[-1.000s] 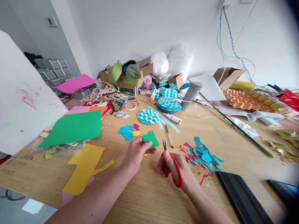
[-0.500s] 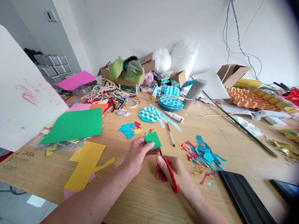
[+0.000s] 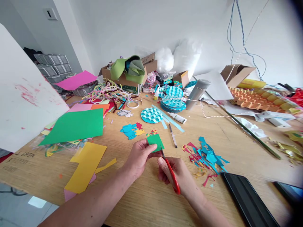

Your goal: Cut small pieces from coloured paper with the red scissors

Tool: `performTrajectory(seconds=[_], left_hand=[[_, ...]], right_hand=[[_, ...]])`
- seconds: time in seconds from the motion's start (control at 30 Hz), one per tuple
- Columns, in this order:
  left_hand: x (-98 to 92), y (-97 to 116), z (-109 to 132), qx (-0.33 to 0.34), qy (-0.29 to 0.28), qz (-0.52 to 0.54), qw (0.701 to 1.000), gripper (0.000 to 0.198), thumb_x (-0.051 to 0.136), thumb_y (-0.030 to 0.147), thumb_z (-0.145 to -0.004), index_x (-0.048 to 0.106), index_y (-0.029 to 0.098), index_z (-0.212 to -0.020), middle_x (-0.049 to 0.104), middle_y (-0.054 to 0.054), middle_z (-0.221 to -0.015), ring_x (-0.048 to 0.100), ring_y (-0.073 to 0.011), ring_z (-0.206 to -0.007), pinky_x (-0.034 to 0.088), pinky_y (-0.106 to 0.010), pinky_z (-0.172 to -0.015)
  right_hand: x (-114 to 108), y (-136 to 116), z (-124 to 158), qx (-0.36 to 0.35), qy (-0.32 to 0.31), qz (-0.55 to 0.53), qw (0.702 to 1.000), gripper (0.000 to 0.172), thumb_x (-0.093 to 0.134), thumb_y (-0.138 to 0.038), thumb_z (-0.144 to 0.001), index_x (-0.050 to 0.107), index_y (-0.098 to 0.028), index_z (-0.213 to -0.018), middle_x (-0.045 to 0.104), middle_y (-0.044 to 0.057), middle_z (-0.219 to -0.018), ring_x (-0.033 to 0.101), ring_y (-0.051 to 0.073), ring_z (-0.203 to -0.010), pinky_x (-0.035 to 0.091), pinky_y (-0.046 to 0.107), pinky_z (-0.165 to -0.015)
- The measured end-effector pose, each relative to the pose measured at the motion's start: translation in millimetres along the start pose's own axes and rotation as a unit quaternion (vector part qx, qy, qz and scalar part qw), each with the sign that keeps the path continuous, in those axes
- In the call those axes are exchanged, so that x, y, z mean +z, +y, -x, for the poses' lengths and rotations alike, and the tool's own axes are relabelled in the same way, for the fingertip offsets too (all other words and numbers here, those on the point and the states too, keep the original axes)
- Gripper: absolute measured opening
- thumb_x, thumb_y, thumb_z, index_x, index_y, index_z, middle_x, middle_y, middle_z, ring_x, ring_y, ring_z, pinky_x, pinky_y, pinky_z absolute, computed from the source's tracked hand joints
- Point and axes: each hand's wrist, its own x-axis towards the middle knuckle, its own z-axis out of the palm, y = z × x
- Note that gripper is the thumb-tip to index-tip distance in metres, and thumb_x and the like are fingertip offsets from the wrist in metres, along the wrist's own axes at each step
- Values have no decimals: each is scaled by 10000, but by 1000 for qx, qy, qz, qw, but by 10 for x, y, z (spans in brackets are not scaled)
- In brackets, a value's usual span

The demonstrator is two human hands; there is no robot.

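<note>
Between its thumb and fingers, my left hand (image 3: 140, 154) pinches a small green paper square (image 3: 155, 141). My right hand (image 3: 172, 171) is closed round the red handles of a pair of scissors (image 3: 174, 178), whose blades meet the lower right edge of the square. Just beyond my hands lie blue paper fish (image 3: 129, 131), a yellow paper fish (image 3: 139, 132) and a red paper fish (image 3: 139, 125). Tiny coloured paper pieces sit behind the green square. A pen (image 3: 173, 136) rests to its right.
Blue and red paper scraps (image 3: 208, 154) lie right of my hands, beside a black phone-like device (image 3: 248, 201). On the left are a large green sheet (image 3: 74, 126) and yellow paper (image 3: 86, 167). Farther back stand a wavy blue paper disc (image 3: 151, 115) and a grey bottle (image 3: 198, 94).
The scissors' handles look slightly closer together than before. My hands and the green square have hardly moved.
</note>
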Motion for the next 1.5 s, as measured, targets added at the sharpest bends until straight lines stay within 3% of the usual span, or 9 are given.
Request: performTrajectory(seconds=[0.63,1.5], left_hand=[[-2,6,13,-10,-1,6,1000,189,740,254,-660,679,114,-772,676,-52,-738,634,-152,-673,524,-301,-707],[-20,-13,7,-16,-2,-24,1000,173,740,243,-639,692,101,-725,687,-67,-707,619,-144,-623,503,-279,-649]], right_hand=[[26,-41,2,32,-4,-38,999,651,423,-782,-761,505,-167,-564,564,30,-462,451,89,-361,346,202,-371],[8,-37,9,1,-16,-15,1000,634,414,-718,-825,538,-152,-569,562,34,-477,461,93,-387,364,202,-399]])
